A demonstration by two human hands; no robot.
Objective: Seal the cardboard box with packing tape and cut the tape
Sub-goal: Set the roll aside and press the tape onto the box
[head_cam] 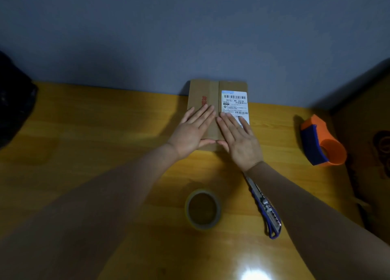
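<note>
A small brown cardboard box [209, 90] lies against the wall with its two top flaps folded down, a white shipping label [234, 100] on the right flap. My left hand [194, 130] rests flat on the left flap, fingers spread. My right hand [238, 136] lies flat on the right flap, partly over the label. The thumbs nearly meet at the box's near edge. A roll of clear packing tape [203, 209] lies flat on the wooden table nearer to me. A blue utility knife [267, 210] lies to its right, partly under my right forearm.
An orange and blue tape dispenser [320, 141] stands at the right. A large cardboard box [369, 136] fills the far right edge. A dark object [14, 102] sits at the left edge. A grey wall [190, 37] borders the yellow wooden table [95, 142].
</note>
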